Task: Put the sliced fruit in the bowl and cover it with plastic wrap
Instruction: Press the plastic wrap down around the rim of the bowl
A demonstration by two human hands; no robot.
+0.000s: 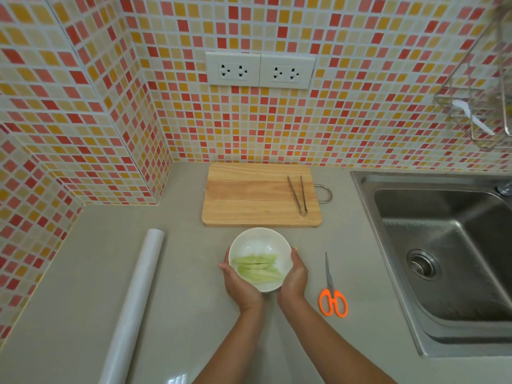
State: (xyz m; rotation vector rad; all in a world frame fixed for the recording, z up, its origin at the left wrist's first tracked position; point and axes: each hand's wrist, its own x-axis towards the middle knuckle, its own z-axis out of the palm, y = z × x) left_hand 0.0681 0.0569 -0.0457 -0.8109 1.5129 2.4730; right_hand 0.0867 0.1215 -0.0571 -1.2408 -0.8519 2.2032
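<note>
Spreading across the frame, a wall [277, 120] of red, orange and cream mosaic tile rises behind a grey counter [110, 286], with two white double sockets [260, 70] set into it. A steel sink [448, 261] fills the counter's right side, its drain visible in the basin, and a wire rack [476, 101] hangs on the wall above it with a white utensil inside.

At the back of the counter, against the wall, lies a wooden board [255, 198] with a metal loop handle on its right edge. Metal tongs [298, 195] rest on the board's right part, tips pointing toward the wall. A roll of wrap [135, 300] lies on the counter at the left, well apart from the rest, running from near the board's front corner down toward the frame's bottom edge.

Near the middle, just in front of the board, a white bowl [260, 242] holds pale green fruit slices [259, 267] heaped in its near half. The left hand [239, 286] cups the bowl's left side and the right hand [295, 275] cups its right side, fingers curved against the rim, so both grip the bowl between them. No wrap covers the bowl.

Orange-handled scissors [332, 292] lie closed on the counter between the right hand and the sink, blades pointing toward the wall.
</note>
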